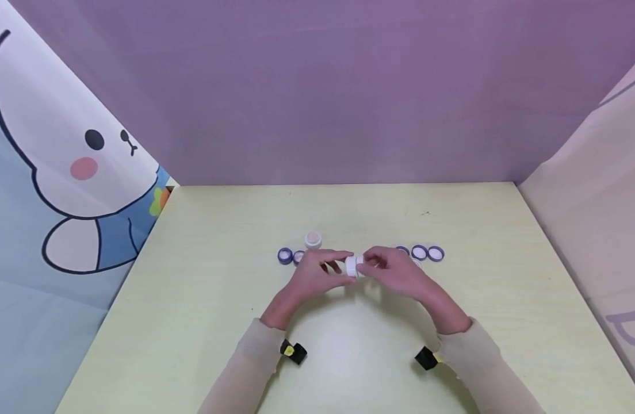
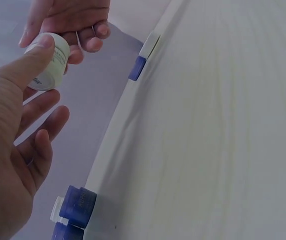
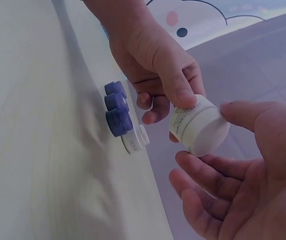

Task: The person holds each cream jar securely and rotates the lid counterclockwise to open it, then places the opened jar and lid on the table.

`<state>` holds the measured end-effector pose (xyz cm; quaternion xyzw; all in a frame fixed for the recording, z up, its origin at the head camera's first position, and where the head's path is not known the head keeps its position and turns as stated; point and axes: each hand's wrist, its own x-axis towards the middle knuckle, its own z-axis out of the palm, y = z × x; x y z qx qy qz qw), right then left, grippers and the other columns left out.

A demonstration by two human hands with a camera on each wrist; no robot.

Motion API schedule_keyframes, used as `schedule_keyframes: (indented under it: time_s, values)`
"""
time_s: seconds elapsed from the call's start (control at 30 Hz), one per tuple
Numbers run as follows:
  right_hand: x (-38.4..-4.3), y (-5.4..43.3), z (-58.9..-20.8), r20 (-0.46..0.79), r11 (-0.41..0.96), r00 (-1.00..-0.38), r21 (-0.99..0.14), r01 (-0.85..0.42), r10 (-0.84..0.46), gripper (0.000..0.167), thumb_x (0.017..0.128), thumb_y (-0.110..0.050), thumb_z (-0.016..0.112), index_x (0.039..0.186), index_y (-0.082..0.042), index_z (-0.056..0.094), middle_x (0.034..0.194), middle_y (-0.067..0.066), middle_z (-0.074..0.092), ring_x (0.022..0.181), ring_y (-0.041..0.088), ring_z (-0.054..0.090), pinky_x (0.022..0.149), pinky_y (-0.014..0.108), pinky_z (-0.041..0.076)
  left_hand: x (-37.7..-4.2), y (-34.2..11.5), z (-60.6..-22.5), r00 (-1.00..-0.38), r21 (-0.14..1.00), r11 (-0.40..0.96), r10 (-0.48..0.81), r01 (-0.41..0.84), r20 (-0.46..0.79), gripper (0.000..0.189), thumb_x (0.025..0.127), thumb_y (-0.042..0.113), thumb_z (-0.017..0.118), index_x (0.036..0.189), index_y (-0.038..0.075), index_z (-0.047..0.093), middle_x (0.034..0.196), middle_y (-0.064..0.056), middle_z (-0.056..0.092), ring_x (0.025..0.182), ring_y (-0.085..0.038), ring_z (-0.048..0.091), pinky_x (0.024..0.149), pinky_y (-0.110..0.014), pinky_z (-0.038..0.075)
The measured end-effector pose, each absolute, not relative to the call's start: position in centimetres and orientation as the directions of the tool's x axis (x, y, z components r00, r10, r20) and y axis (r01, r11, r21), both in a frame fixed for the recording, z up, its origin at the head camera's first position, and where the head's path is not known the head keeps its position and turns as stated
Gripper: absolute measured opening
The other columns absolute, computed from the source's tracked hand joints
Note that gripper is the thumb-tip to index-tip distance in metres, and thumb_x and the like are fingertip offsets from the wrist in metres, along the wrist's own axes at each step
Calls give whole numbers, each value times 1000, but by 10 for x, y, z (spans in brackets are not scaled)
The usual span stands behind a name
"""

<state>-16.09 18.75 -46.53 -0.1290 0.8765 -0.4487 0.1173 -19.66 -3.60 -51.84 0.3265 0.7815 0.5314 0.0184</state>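
A small white jar (image 1: pixel 351 266) with a white lid (image 3: pixel 211 131) is held up above the table between both hands. My left hand (image 1: pixel 321 270) pinches the jar's printed body between thumb and fingers. My right hand (image 1: pixel 397 270) grips the lid end, its thumb on one side and fingers on the other. In the right wrist view the lid sits against the jar body; whether it is screwed tight cannot be told. Near the left hand stand an open white jar (image 1: pixel 313 240) and blue jars (image 1: pixel 285 256), partly hidden by that hand.
Several blue-rimmed lids (image 1: pixel 435 253) lie in a row beyond the right hand, with a white lid (image 1: pixel 417 263) partly covered by it. The pale wooden table (image 1: pixel 219 230) meets a purple backdrop (image 1: pixel 317 115) at the back and printed cloths at both sides.
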Motion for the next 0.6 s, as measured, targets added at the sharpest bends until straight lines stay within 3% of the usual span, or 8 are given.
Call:
schedule_keyframes:
  time_s: [0.2, 0.6]
  values:
    - [-160, 189, -467, -14, 484, -921, -854, -192, -390, 31, 87, -25, 75, 113, -11, 65, 97, 0, 66, 83, 19, 62, 66, 35, 53, -195, -37, -518, -807, 864, 238, 527, 443, 269, 43, 74, 26, 86, 114, 16, 72, 104, 2, 71, 71, -12, 66, 58, -29, 55]
    - [-160, 188, -463, 12, 490, -918, -843, -223, -397, 32, 85, -22, 77, 112, -12, 63, 96, 1, 66, 81, 18, 62, 62, 33, 54, -194, -38, -513, -815, 869, 258, 528, 422, 239, 46, 75, 28, 86, 116, 14, 70, 104, 5, 70, 69, -9, 65, 52, -29, 53]
